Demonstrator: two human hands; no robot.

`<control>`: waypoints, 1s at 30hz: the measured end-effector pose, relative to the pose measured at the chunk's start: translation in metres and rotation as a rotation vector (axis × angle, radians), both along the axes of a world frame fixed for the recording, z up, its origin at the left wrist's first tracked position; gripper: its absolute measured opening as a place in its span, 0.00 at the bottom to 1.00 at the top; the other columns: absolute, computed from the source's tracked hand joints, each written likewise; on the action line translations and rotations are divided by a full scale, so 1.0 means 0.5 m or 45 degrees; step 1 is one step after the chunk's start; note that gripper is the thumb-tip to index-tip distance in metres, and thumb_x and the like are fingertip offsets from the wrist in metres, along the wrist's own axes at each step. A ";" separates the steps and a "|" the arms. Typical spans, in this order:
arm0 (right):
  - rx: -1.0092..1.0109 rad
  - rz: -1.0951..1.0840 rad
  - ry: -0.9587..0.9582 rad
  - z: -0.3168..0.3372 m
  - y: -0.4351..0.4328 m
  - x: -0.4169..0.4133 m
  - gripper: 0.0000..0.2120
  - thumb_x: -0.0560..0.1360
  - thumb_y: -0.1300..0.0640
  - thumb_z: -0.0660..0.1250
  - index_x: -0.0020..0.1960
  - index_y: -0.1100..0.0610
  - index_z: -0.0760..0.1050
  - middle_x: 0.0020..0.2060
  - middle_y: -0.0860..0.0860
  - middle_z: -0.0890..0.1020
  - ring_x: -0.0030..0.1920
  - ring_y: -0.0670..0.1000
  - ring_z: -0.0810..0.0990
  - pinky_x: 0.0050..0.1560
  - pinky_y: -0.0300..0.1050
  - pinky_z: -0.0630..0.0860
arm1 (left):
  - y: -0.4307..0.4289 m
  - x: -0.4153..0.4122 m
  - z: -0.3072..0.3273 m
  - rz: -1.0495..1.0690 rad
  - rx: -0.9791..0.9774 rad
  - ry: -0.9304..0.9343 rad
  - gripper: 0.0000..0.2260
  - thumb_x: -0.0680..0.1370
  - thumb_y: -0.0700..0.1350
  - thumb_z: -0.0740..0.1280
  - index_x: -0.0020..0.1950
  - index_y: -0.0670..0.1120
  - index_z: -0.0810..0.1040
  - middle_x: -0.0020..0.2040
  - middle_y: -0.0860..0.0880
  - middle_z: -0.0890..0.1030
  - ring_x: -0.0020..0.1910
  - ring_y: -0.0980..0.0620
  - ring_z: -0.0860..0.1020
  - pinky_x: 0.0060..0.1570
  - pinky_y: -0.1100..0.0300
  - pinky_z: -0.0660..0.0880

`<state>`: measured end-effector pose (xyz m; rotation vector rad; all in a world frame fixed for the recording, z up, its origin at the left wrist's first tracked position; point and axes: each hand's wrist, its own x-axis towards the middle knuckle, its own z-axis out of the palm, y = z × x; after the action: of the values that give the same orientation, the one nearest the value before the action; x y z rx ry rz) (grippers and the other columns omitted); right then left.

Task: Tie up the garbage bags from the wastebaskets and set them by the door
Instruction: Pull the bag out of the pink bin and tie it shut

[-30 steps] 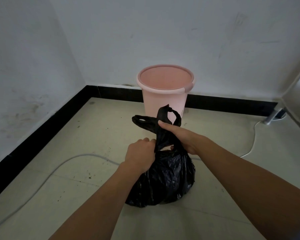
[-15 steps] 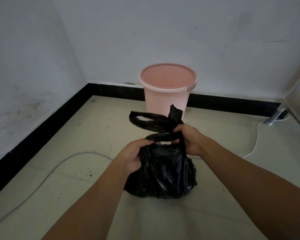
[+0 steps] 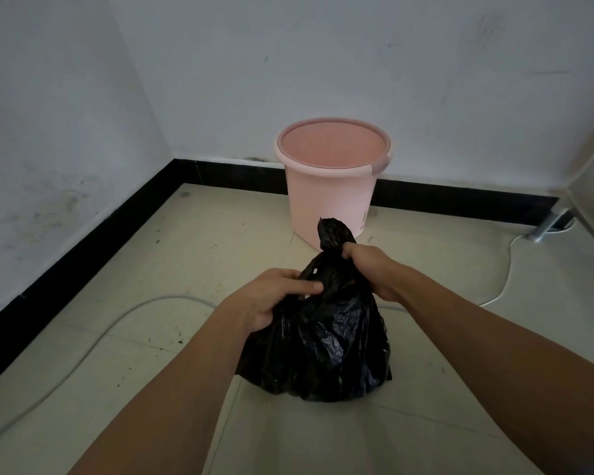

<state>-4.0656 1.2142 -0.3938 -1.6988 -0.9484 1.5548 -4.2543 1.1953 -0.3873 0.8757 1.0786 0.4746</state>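
The black garbage bag [image 3: 318,341] rests on the tiled floor [image 3: 186,269], just in front of the pink wastebasket [image 3: 333,180] that stands against the far wall. The right hand [image 3: 371,269] is closed around the gathered neck of the bag, with a twisted tail of plastic standing up above the fist. The left hand [image 3: 275,296] is curled against the left shoulder of the bag, fingers pinching a fold of film near the neck. Judged from this state, the knot is in progress and not yet secured. Risk one: if the left-hand pinch slips before the loop is drawn tight, the neck is likely to open again. Risk two: thin film pulled hard at the neck may tear. Risk three: a white cable [image 3: 93,337] runs across the floor and passes behind the bag; it may snag a foot or the bag during carrying. Whether a knot is formed inside the right fist cannot be determined. The bag contents are hidden. The door is not in view. A metal leg [image 3: 542,228] at the right edge belongs to a cut-off item.
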 end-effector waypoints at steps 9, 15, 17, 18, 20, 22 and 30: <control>-0.036 -0.085 0.286 0.005 -0.013 -0.028 0.05 0.78 0.62 0.58 0.47 0.62 0.72 0.35 0.54 0.72 0.25 0.49 0.67 0.28 0.42 0.66 | 0.020 0.026 -0.038 0.529 0.246 0.597 0.06 0.76 0.38 0.66 0.47 0.36 0.82 0.42 0.36 0.84 0.34 0.43 0.80 0.42 0.50 0.80; 0.030 -0.099 0.478 0.002 -0.009 -0.029 0.16 0.79 0.64 0.55 0.57 0.60 0.81 0.47 0.55 0.80 0.28 0.48 0.67 0.31 0.39 0.66 | 0.028 0.009 -0.028 0.782 0.062 0.254 0.11 0.74 0.26 0.59 0.41 0.38 0.78 0.45 0.36 0.82 0.40 0.40 0.80 0.44 0.48 0.81; 0.030 -0.103 0.519 0.006 -0.011 -0.031 0.16 0.79 0.64 0.56 0.55 0.60 0.82 0.47 0.55 0.80 0.28 0.47 0.67 0.32 0.39 0.67 | 0.021 0.009 -0.026 0.728 0.099 0.276 0.11 0.74 0.27 0.59 0.40 0.39 0.76 0.44 0.35 0.83 0.39 0.41 0.80 0.43 0.49 0.80; 0.025 -0.097 0.519 0.007 -0.012 -0.034 0.16 0.79 0.64 0.56 0.54 0.60 0.83 0.47 0.55 0.80 0.28 0.47 0.67 0.32 0.39 0.68 | 0.018 0.010 -0.028 0.697 0.131 0.316 0.11 0.74 0.27 0.58 0.40 0.40 0.75 0.42 0.35 0.83 0.39 0.42 0.80 0.41 0.50 0.79; 0.020 -0.081 0.500 0.007 -0.013 -0.036 0.15 0.79 0.64 0.57 0.52 0.59 0.83 0.47 0.56 0.81 0.27 0.47 0.68 0.32 0.39 0.68 | 0.013 0.010 -0.028 0.649 0.196 0.402 0.10 0.74 0.29 0.57 0.42 0.39 0.75 0.41 0.37 0.81 0.38 0.43 0.78 0.38 0.53 0.77; 0.026 -0.080 0.508 0.010 -0.013 -0.034 0.16 0.80 0.64 0.56 0.51 0.59 0.83 0.45 0.55 0.81 0.27 0.47 0.68 0.31 0.38 0.68 | 0.013 0.005 -0.021 0.616 0.133 0.351 0.09 0.75 0.31 0.56 0.42 0.40 0.75 0.41 0.40 0.78 0.37 0.45 0.75 0.37 0.55 0.74; 0.047 -0.157 0.632 0.012 -0.003 -0.007 0.17 0.79 0.65 0.53 0.50 0.60 0.81 0.44 0.54 0.79 0.28 0.47 0.67 0.32 0.37 0.65 | 0.009 -0.039 0.021 0.368 -0.161 -0.402 0.06 0.75 0.46 0.63 0.43 0.44 0.77 0.36 0.47 0.75 0.32 0.49 0.73 0.39 0.55 0.72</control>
<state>-4.0692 1.2126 -0.3878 -1.2293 -0.5989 1.7458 -4.2739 1.1997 -0.3769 0.5133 0.9339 0.7505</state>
